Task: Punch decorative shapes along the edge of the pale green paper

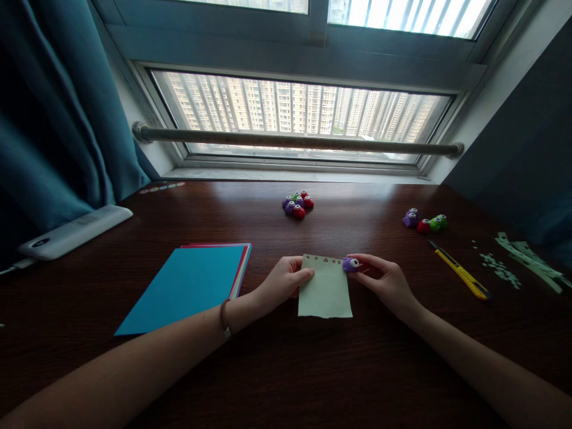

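A small pale green sheet of paper (pixel 325 291) lies on the dark wooden desk (pixel 286 369), with a row of small punched holes along its top edge. My left hand (pixel 282 282) pinches the sheet's upper left corner. My right hand (pixel 385 280) grips a little purple craft punch (pixel 351 264) that sits on the sheet's upper right corner.
A stack of coloured paper with a blue top sheet (pixel 190 283) lies at the left. More small punches sit in clusters at the back centre (pixel 297 204) and back right (pixel 424 221). A yellow utility knife (pixel 460 274), green paper strips and scraps (pixel 522 259) lie right. A white device (pixel 74 231) rests far left.
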### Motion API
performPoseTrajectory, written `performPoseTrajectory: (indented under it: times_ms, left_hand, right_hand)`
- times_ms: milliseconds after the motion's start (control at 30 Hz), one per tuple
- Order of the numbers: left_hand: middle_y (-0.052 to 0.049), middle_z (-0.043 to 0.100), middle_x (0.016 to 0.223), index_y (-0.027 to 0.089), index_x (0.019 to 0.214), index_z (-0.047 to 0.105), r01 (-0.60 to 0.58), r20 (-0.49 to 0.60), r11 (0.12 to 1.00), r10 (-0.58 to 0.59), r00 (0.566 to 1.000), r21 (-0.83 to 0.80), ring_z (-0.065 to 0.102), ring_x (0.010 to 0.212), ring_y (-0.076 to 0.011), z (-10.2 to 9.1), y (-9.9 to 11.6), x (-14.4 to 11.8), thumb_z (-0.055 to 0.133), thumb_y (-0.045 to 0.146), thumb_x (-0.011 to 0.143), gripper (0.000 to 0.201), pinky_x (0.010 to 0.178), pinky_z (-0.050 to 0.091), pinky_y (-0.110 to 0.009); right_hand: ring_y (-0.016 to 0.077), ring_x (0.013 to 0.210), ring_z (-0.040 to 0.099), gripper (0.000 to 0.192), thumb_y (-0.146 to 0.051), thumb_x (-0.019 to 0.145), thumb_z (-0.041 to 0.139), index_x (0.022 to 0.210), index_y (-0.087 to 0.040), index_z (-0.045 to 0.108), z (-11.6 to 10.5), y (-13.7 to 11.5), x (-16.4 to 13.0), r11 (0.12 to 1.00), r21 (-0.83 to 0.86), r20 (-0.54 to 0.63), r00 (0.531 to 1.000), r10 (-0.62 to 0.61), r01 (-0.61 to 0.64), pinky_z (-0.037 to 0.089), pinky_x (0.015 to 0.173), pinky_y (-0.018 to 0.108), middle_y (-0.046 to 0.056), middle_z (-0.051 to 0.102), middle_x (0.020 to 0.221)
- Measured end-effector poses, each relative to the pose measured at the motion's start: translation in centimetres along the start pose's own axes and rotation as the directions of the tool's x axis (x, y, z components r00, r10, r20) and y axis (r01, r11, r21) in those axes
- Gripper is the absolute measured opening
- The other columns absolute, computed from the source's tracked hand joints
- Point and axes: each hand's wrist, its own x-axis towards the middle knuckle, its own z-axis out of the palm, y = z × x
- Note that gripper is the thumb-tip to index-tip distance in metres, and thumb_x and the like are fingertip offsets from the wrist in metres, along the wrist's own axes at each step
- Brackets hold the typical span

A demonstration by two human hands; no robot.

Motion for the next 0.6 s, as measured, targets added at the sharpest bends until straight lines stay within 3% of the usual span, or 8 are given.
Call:
performPoseTrajectory:
  times_ms: [433, 600]
  left_hand:
    - [0.004, 0.047, 0.053, 0.008, 0.086, 0.061, -0.120, 0.107, 0.985, 0.107, 0.989, 0.125, 0.035, 0.039, -0.0048, 0.00, -0.27, 0.12, 0.057, 0.036, 0.074, 0.030, 0.035, 0.029, -0.016]
    - [-0.001, 0.057, 0.063, 0.010, 0.082, 0.063, -0.159, 0.096, 0.961, 0.141, 0.985, 0.228, 0.047, 0.049, -0.0093, 0.13, -0.42, -0.10, 0.054, 0.032, 0.076, 0.025, 0.042, 0.035, -0.018]
  right_hand:
    - [0.0195, 0.073, 0.062, 0.034, -0.034, 0.070, 0.067, 0.102, -0.021, 0.065, 0.04, -0.13, -0.23, 0.998, -0.051, 0.060, 0.998, -0.028, 0.031, 0.054, 0.068, 0.033, 0.004, 0.068, 0.088]
    - [0.0172, 0.065, 0.059, 0.033, -0.036, 0.070, 0.066, 0.100, -0.021, 0.066, 0.05, 0.08, -0.25, 0.987, -0.149, 0.077, 0.996, -0.050, 0.061, 0.051, 0.060, 0.030, 0.003, 0.067, 0.079]
